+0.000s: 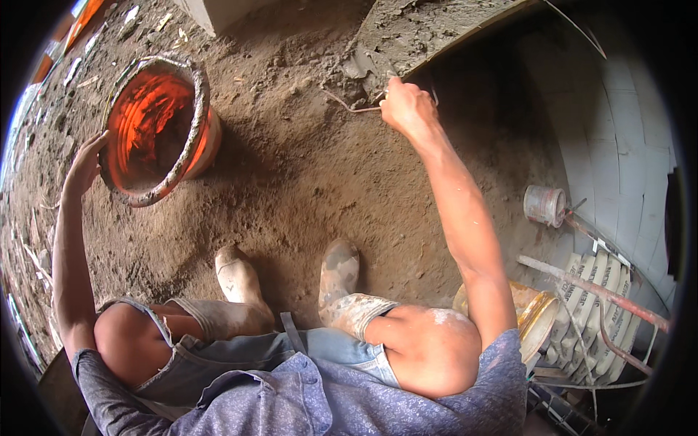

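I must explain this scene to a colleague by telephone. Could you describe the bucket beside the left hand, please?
From the boots on the dirt floor, look up and left to the left hand. It touches a large bucket with a grey, crusted rim. The bright orange-red inside sets it apart from the small whitish bucket and the yellow bucket at right.
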`<state>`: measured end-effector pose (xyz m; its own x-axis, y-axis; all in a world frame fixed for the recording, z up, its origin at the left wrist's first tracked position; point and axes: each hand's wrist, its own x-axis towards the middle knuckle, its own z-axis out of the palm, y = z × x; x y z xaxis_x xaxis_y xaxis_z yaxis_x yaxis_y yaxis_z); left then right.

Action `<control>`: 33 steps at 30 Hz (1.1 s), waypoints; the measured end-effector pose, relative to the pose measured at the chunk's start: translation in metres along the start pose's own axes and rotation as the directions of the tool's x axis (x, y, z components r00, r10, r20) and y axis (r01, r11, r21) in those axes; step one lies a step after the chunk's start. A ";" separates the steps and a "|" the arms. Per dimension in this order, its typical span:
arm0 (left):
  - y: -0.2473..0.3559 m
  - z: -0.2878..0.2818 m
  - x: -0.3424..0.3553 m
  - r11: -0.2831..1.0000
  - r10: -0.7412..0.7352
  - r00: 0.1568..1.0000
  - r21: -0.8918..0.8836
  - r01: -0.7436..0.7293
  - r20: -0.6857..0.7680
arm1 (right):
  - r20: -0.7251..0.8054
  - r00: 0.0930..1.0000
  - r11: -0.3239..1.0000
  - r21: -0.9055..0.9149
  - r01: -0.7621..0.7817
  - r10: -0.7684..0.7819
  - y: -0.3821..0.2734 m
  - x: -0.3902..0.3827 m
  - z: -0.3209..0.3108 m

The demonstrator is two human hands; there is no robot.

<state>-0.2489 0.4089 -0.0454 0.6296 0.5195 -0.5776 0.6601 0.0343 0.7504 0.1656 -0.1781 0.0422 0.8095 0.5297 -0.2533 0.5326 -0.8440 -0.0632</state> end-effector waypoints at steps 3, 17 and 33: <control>0.002 0.003 0.000 0.995 -0.047 0.999 0.090 0.048 -0.013 | -0.019 0.997 0.994 -0.081 0.070 -0.071 0.014 -0.015 -0.009; 0.049 0.054 -0.043 0.998 0.054 0.997 -0.027 -0.055 -0.053 | 0.016 0.974 0.943 -0.247 0.222 -0.226 -0.023 0.047 0.067; 0.040 0.047 -0.036 0.984 0.115 0.993 -0.136 -0.112 0.016 | -0.131 0.989 0.997 0.040 0.070 -0.065 0.007 0.007 0.044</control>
<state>-0.2262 0.3518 -0.0095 0.7079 0.5066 -0.4922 0.5235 0.0915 0.8471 0.1641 -0.1844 -0.0028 0.7988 0.5895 -0.1202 0.5779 -0.8074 -0.1193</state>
